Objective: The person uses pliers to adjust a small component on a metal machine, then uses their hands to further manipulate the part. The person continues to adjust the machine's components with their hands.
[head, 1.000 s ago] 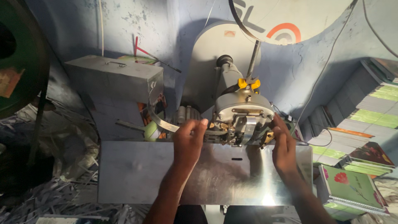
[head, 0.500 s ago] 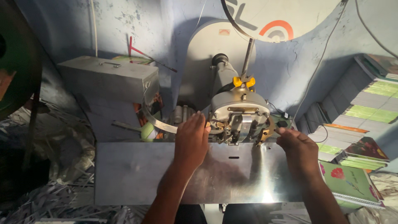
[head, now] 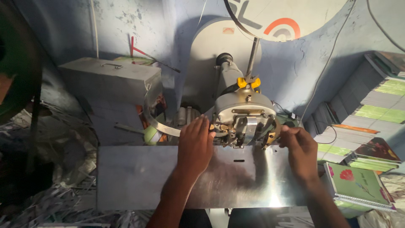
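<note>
At the front edge of the machine head (head: 244, 120), both hands rest on the steel surface (head: 139, 177); the left hand (head: 195, 145) lies flat, fingers together, tips touching the head's left side beside the curved metal band (head: 158, 126), apparently to steady it; the right hand (head: 298, 148) curls at the head's right side; whether it grips anything cannot be told; notebooks (head: 358, 183) lie stacked at right.

Bare steel plate (head: 139, 177) — machine head (head: 244, 118) behind.
</note>
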